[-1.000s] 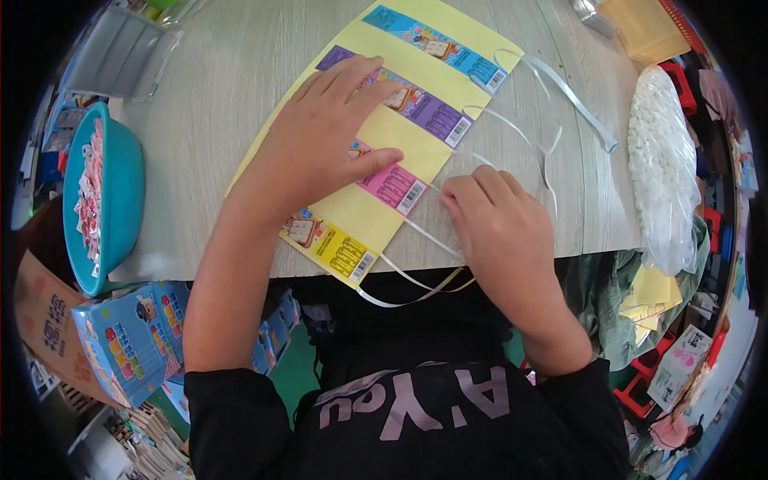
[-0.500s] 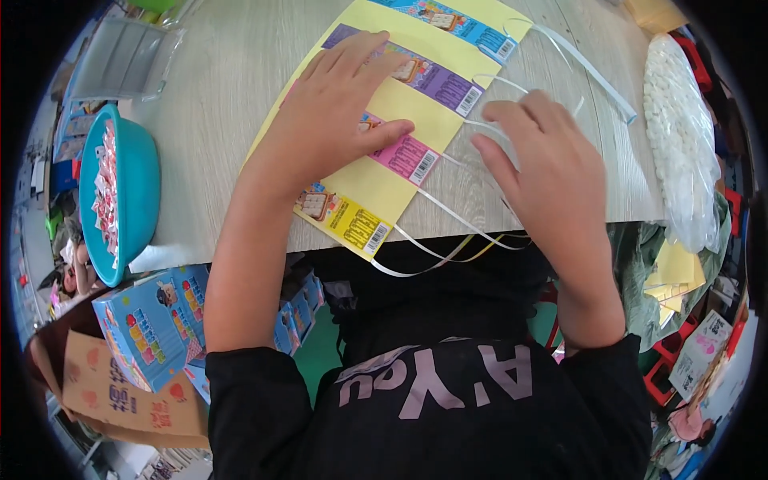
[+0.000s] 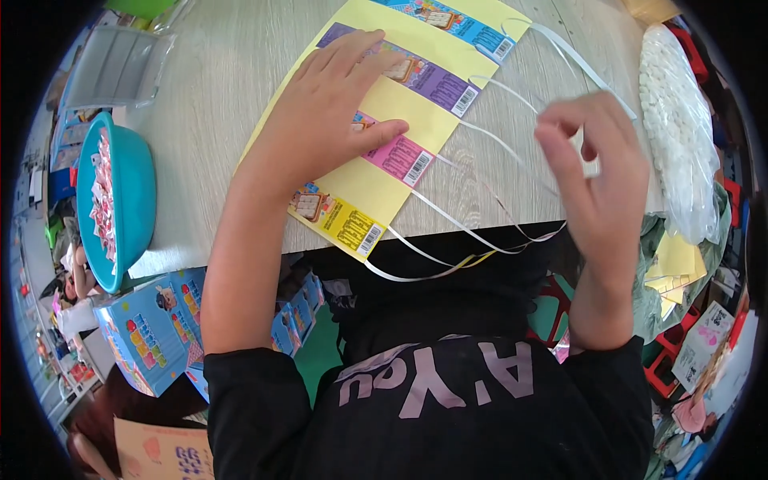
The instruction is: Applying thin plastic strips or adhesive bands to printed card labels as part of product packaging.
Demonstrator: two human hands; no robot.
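Note:
A yellow sheet lies at a slant on the table, printed with blue, purple, pink and yellow label bands. My left hand rests flat on it with fingers spread, covering part of the purple and pink bands. Thin white strips trail from the sheet's right edge, several of them looping over the table's near edge. To the right of the sheet, my right hand is raised and blurred, thumb and forefinger pinched. One white strip runs to its fingertips.
A turquoise basin of small wrapped pieces stands on the left, near a clear plastic tray. A bag of white pieces lies at right. Below the table's left edge are blue printed boxes and a cardboard box beside another person.
My right hand has moved right, away from the sheet, and its fingers have closed together. White strips stretch farther right. My left hand stays on the sheet. The cardboard box at lower left has shifted.

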